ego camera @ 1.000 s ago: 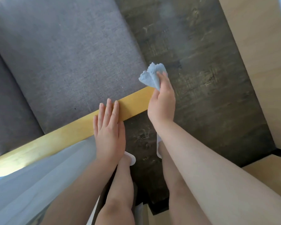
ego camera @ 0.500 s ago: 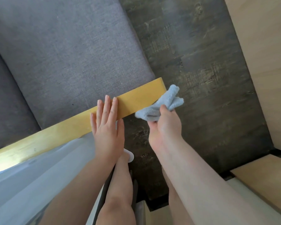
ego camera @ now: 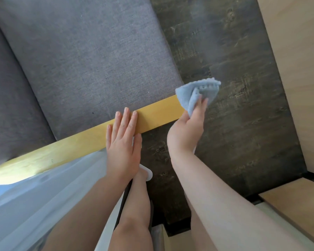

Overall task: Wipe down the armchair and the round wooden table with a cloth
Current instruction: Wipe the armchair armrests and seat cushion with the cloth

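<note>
At frame centre, the right hand (ego camera: 186, 129) grips a crumpled light-blue cloth (ego camera: 198, 95) at the end of the yellow wooden armrest (ego camera: 158, 113). The left hand (ego camera: 122, 142) lies flat, fingers extended, on that armrest beside the grey fabric seat cushion (ego camera: 91, 66).

Matt grey woven armchair cushion (ego camera: 91, 66), smooth yellow wooden armrest (ego camera: 158, 113), fluffy blue cloth (ego camera: 194, 95).

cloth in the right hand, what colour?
Light blue cloth, bunched in the right hand; clearest in the head view.
</note>
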A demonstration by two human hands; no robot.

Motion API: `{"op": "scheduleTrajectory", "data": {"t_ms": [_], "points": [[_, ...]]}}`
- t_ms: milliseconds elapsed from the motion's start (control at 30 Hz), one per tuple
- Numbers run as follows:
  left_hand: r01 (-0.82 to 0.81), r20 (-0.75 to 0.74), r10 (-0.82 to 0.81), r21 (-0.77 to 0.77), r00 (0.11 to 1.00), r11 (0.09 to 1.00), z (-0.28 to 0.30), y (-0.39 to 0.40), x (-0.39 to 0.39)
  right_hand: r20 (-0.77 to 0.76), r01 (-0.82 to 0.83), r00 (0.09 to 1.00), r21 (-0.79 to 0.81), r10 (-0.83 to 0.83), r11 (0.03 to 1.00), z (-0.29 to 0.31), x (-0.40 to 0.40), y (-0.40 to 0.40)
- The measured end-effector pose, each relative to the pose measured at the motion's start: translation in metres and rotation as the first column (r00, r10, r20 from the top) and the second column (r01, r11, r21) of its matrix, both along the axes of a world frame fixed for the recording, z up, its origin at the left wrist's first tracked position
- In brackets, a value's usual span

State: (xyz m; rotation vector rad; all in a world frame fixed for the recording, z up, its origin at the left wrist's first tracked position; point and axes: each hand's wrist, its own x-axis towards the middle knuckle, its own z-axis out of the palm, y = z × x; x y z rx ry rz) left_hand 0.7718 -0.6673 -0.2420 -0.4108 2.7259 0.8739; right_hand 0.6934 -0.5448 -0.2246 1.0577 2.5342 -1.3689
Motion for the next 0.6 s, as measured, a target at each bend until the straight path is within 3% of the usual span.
{"op": "scheduleTrajectory", "data": {"t_ms": [33, 100, 200, 233, 267, 367, 400, 500, 533, 600], "points": [[0.002, 0.003, -0.002, -0.002, 1.000, 1.000, 0.000, -0.003, 0.002, -0.055, -0.218, 0.972, 0.163, 0.229, 0.962, -0.010, 0.003, 0.001], [0.001, -0.001, -0.001, -0.003, 1.000, 1.000, 0.000, -0.009, 0.004, -0.035, -0.572, 0.768, 0.410, 0.639, 0.710, -0.028, 0.022, 0.005], [-0.014, -0.025, 0.013, -0.025, 1.000, 1.000, 0.001, -0.015, 0.009, 0.088, -0.793, 0.433, 0.511, 0.897, 0.332, -0.032, 0.057, 0.036], [-0.032, -0.037, 0.030, -0.046, 0.999, 0.998, 0.001, -0.017, 0.011, 0.124, -0.813, 0.382, 0.517, 0.916, 0.269, -0.031, 0.060, 0.046], [-0.056, -0.048, 0.052, -0.070, 0.997, 0.996, 0.001, -0.020, 0.012, 0.149, -0.807, 0.403, 0.523, 0.903, 0.274, -0.029, 0.057, 0.050], [-0.108, -0.047, 0.103, -0.100, 0.994, 0.989, -0.001, -0.026, 0.016, 0.165, -0.706, 0.624, 0.538, 0.764, 0.461, -0.025, 0.033, 0.017], [-0.118, -0.040, 0.114, -0.097, 0.993, 0.988, -0.002, -0.027, 0.018, 0.149, -0.716, 0.611, 0.522, 0.777, 0.463, -0.023, 0.029, -0.001], [-0.126, -0.020, 0.125, -0.095, 0.992, 0.987, -0.003, -0.025, 0.024, 0.111, -0.847, 0.287, 0.493, 0.952, 0.197, -0.026, 0.040, -0.008], [-0.129, -0.017, 0.128, -0.097, 0.992, 0.987, -0.002, -0.026, 0.025, 0.114, -0.858, 0.222, 0.495, 0.968, 0.139, -0.027, 0.040, 0.009], [-0.153, -0.014, 0.152, -0.103, 0.988, 0.983, -0.002, -0.029, 0.029, 0.107, -0.837, 0.268, 0.519, 0.958, 0.176, -0.029, 0.030, 0.038]]}}
